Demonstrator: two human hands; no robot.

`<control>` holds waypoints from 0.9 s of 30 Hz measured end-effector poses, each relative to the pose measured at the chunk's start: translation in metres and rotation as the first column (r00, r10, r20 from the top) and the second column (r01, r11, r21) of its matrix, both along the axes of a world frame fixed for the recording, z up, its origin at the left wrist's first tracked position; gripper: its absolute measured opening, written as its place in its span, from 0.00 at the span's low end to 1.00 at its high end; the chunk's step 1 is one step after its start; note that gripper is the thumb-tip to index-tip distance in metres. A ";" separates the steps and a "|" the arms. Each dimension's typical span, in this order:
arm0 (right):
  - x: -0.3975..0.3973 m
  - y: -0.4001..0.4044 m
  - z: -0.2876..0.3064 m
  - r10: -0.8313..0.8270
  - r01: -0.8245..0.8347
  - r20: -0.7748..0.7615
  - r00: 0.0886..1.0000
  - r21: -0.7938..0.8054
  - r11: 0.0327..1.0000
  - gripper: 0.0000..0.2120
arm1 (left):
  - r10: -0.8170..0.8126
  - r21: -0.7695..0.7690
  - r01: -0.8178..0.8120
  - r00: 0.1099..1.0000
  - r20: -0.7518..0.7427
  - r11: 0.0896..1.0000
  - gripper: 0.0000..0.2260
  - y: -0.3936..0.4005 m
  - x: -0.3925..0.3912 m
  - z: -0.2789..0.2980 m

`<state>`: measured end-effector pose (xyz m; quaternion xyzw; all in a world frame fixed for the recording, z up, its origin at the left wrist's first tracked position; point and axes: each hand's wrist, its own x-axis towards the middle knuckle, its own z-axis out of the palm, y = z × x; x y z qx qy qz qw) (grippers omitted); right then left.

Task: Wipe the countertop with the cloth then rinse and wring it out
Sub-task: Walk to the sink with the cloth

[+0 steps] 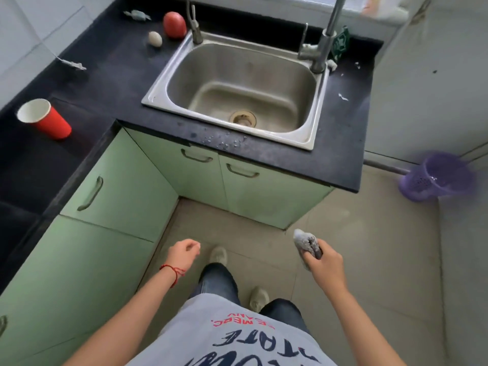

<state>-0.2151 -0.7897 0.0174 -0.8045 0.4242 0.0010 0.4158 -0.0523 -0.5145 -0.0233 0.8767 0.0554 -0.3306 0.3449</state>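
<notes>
My right hand (326, 262) grips a bunched grey cloth (306, 241), held low over the floor, well in front of the counter. My left hand (183, 253) hangs beside it with the fingers loosely curled and nothing in it. The black L-shaped countertop (113, 80) runs along the back and left, with water drops near its front edge. A steel sink (163, 83) is set into it, with a tall tap (323, 46) at its back right and a smaller tap (194, 25) at its back left.
On the counter lie a tipped red paper cup (46, 120), a tomato (174, 24), an egg (155, 38), a wrapped sweet (137, 15), a green packet (340, 43) and white scraps (342, 96). Green cabinets (124, 191) stand below. A purple basket (435, 177) sits on the floor at the right.
</notes>
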 end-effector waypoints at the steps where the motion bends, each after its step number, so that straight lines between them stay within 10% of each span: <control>1: 0.018 -0.005 0.004 0.009 -0.009 0.034 0.999 -0.020 1.000 0.10 | -0.001 -0.013 0.001 1.000 0.010 1.000 0.10 -0.006 0.016 0.001; 27: 0.309 -0.128 0.071 -0.257 0.302 0.431 0.865 -0.037 0.953 0.08 | -0.317 -0.280 0.504 0.799 0.512 0.817 0.08 -0.343 0.359 0.120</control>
